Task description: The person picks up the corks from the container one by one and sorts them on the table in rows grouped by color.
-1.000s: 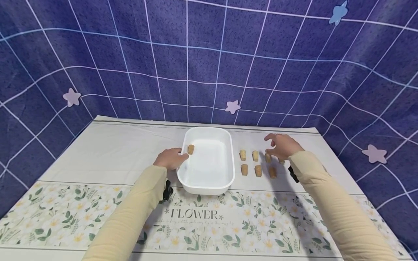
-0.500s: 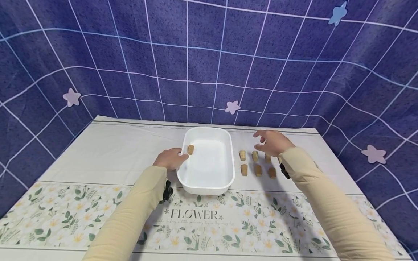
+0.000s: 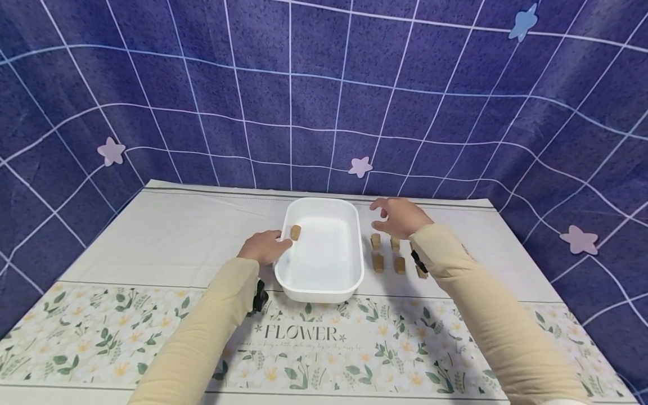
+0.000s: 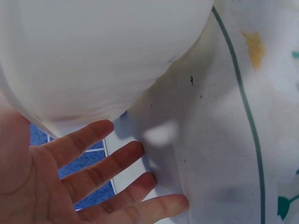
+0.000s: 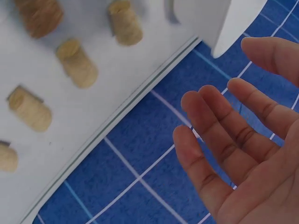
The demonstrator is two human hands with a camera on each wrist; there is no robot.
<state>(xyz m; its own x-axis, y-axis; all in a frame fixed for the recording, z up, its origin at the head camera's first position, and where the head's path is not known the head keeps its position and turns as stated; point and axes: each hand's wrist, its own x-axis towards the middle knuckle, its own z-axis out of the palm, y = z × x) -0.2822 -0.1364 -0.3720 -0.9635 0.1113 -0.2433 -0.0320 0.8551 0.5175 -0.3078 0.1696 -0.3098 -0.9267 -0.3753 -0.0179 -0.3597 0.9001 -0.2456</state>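
Note:
A white plastic basin (image 3: 324,253) stands mid-table with one cork (image 3: 296,232) lying inside near its left wall. My left hand (image 3: 264,247) holds the basin's left rim, thumb over the edge and fingers along the outside; the left wrist view shows those fingers (image 4: 112,163) spread, the thumb mostly hidden. Over the table's far part, just right of the basin, hovers my right hand (image 3: 402,217), fingers loosely bent and nothing between them. Below it are two rows of corks, including a pale cork (image 3: 376,242) and a browner cork (image 3: 378,262). My right sleeve partly covers others.
In the right wrist view, several pale corks, such as this cork (image 5: 77,63), lie spaced along the table's far edge. Behind rises a blue grid-patterned curtain (image 3: 324,101). A flower-printed band (image 3: 324,349) crosses the cloth in front of the basin.
My right hand has moved left, from above the corks' right end toward the basin. My left hand, the basin and the cork inside it stay where they were.

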